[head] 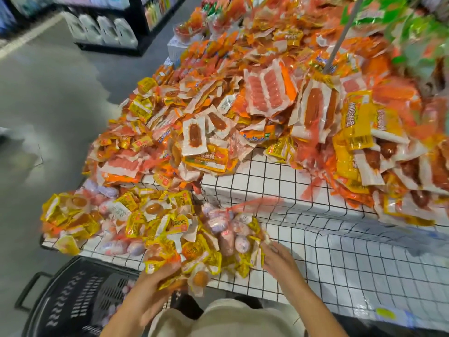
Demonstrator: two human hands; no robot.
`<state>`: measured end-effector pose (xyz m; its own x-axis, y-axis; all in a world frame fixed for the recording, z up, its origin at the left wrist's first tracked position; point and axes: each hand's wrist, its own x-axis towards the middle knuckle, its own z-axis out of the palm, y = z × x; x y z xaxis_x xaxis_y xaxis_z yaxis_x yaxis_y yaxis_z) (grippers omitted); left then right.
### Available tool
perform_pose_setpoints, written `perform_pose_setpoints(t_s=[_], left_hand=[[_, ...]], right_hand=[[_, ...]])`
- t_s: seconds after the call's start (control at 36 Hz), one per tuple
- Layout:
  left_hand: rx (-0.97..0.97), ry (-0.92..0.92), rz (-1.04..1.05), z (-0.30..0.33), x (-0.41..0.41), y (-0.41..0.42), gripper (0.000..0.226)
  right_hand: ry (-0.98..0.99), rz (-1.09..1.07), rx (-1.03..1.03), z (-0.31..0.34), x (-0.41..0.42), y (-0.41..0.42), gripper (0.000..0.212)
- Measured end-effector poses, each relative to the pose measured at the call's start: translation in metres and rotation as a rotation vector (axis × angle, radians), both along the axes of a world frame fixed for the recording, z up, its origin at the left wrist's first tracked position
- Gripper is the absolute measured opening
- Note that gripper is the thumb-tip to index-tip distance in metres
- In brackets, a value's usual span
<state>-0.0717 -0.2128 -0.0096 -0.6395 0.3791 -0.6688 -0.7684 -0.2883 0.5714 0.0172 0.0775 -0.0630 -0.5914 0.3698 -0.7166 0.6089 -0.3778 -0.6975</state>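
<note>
Partly blurred, yellow packets (167, 266) in left hand (148, 290)

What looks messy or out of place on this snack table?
The yellow packets on the lower step lie in a loose heap, and some hang over the table edge by the left hand, which grips a few, right above the black basket. Nothing looks torn.

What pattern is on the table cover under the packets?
The table cover is white with thin black grid lines, best seen in the head view.
</note>
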Motion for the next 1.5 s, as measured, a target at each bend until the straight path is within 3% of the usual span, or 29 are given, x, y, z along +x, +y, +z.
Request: perform_pose_setpoints(t_s=[0.08, 0.22, 0.36, 0.44, 0.56, 0.72, 0.86, 1.17, 1.31, 1.39, 1.5], left_hand=[[-0.029, 0.014, 0.006, -0.006, 0.004, -0.006, 0.043], [-0.002, -0.015, -0.038, -0.007, 0.008, -0.006, 0.074], [-0.001, -0.086, -0.021, -0.005, 0.008, 0.000, 0.074], [-0.012, -0.085, -0.036, -0.001, 0.008, 0.004, 0.080], [-0.003, -0.058, -0.003, -0.003, 0.009, 0.009, 0.068], [-0.053, 0.002, -0.045, 0.010, 0.011, 0.020, 0.062], [-0.093, 0.025, -0.055, 0.021, 0.014, 0.031, 0.072], [-0.113, 0.089, -0.184, 0.019, 0.018, 0.092, 0.071], [-0.091, 0.091, -0.192, 0.011, 0.027, 0.128, 0.068], [-0.068, 0.082, -0.208, 0.005, 0.035, 0.150, 0.058], [-0.085, 0.081, -0.214, -0.002, 0.043, 0.171, 0.066]], right_hand=[[-0.003, -0.013, -0.024, -0.002, -0.016, -0.005, 0.070], [-0.046, -0.091, -0.097, 0.000, -0.035, -0.008, 0.062], [0.009, -0.151, -0.222, -0.002, -0.041, -0.013, 0.040], [0.044, -0.115, -0.234, -0.008, -0.038, -0.017, 0.042], [0.201, -0.194, -0.368, -0.013, -0.029, -0.017, 0.046], [0.212, -0.181, -0.282, -0.007, -0.017, -0.009, 0.042], [0.272, -0.292, -0.199, 0.002, -0.002, 0.006, 0.038], [0.282, -0.474, -0.026, 0.018, 0.061, 0.077, 0.034], [0.313, -0.522, -0.004, 0.031, 0.091, 0.112, 0.045], [0.342, -0.534, -0.031, 0.033, 0.104, 0.127, 0.032], [0.329, -0.550, -0.043, 0.032, 0.114, 0.140, 0.039]])
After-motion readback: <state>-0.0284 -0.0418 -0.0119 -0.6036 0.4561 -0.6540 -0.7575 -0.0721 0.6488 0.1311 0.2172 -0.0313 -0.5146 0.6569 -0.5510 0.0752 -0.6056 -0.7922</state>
